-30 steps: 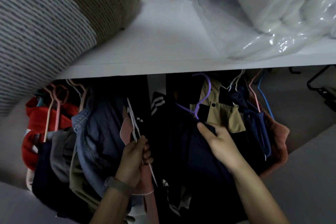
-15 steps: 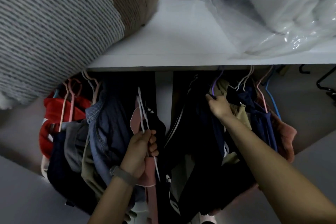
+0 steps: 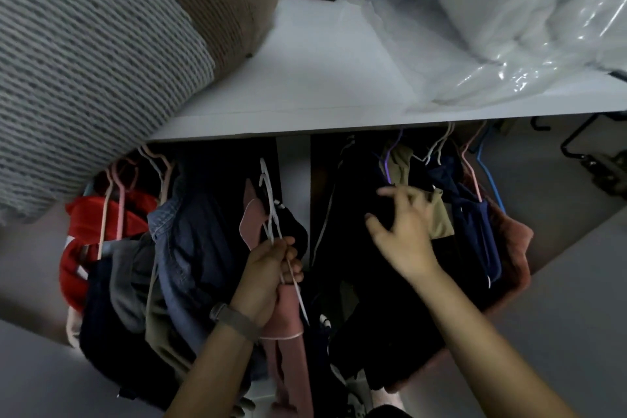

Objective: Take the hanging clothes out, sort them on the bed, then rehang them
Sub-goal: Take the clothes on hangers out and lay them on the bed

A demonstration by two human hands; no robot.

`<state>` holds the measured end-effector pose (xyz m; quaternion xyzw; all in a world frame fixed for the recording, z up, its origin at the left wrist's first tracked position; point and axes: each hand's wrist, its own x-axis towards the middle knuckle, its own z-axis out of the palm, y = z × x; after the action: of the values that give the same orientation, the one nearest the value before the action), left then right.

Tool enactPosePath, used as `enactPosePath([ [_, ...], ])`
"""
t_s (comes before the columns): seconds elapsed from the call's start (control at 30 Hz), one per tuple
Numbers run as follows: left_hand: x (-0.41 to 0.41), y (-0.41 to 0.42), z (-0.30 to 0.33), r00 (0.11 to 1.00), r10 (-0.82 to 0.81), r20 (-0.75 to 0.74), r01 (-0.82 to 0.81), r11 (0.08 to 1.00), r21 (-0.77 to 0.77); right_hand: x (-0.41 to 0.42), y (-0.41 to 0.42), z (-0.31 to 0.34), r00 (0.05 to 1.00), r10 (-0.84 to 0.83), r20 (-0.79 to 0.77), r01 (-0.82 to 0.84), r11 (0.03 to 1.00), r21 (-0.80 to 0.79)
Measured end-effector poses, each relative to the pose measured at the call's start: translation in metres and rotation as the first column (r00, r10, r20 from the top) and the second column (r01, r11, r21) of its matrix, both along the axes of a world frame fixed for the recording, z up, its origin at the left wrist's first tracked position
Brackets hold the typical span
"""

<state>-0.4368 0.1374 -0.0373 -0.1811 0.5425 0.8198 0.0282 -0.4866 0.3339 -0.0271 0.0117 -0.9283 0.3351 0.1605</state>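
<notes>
Your right hand has come back from the purple hanger it reached half a second ago and now hovers, blurred, in front of the dark garments at about 3 o'clock from the wardrobe's centre divider; its fingers are spread wide and hold nothing. Your left hand stays where it was, at 6 o'clock under the divider, fingers curled tight around the white wire hangers, with a pink garment bunched under the palm and hanging down from it. A grey band sits on that wrist. Hanging clothes fill the rail space below the white shelf: a denim shirt just left of your left hand, a red garment at 9 o'clock, a tan garment and a navy one just right of your right hand, and a rust-pink garment at the far right. On the shelf, a striped grey cushion lies at 10 o'clock and plastic-wrapped white bedding at 1 o'clock.
</notes>
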Motion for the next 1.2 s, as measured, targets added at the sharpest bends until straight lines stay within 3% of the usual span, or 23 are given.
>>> enactPosePath([
  [0.07,-0.002,0.010,0.000,1.000,-0.011,-0.013,0.011,1.000,-0.011,0.040,-0.016,0.006,0.929,0.295,0.223,-0.220,0.926,-0.306],
  [0.13,-0.004,0.023,0.001,0.999,-0.034,-0.020,0.033,0.999,-0.013,0.068,-0.030,0.003,0.789,0.489,0.371,-0.266,0.817,-0.511],
  [0.27,0.009,0.042,-0.001,0.985,-0.164,-0.049,0.166,0.986,0.023,0.094,-0.028,-0.014,0.855,0.412,0.316,-0.206,0.827,-0.523],
  [0.4,0.033,0.053,-0.006,0.947,-0.312,-0.078,0.314,0.949,0.010,0.127,-0.017,-0.032,0.859,0.349,0.374,-0.123,0.850,-0.512],
  [0.5,0.061,0.071,-0.015,0.837,-0.540,-0.087,0.534,0.841,-0.090,0.171,-0.011,-0.042,0.911,0.176,0.373,0.025,0.879,-0.475],
  [0.57,0.081,0.088,-0.016,0.729,-0.677,-0.100,0.659,0.735,-0.161,0.206,0.007,-0.044,0.934,-0.021,0.358,0.211,0.840,-0.501],
  [0.63,0.101,0.106,-0.012,0.635,-0.765,-0.107,0.743,0.643,-0.185,0.246,0.031,-0.042,0.896,-0.238,0.375,0.403,0.793,-0.458],
  [0.73,0.141,0.135,-0.002,0.491,-0.864,-0.107,0.843,0.503,-0.189,0.319,0.062,-0.039,0.800,-0.466,0.379,0.589,0.730,-0.345],
  [0.93,0.245,0.195,-0.001,0.148,-0.984,-0.103,0.961,0.167,-0.222,0.484,0.100,-0.024,0.598,-0.723,0.345,0.801,0.520,-0.296],
  [1.1,0.356,0.249,-0.013,-0.105,-0.989,-0.103,0.967,-0.077,-0.244,0.645,0.106,-0.027,0.337,-0.882,0.330,0.931,0.261,-0.255],
  [1.2,0.439,0.279,-0.019,-0.162,-0.981,-0.109,0.964,-0.133,-0.231,0.729,0.100,-0.025,0.165,-0.941,0.295,0.960,0.084,-0.267],
])
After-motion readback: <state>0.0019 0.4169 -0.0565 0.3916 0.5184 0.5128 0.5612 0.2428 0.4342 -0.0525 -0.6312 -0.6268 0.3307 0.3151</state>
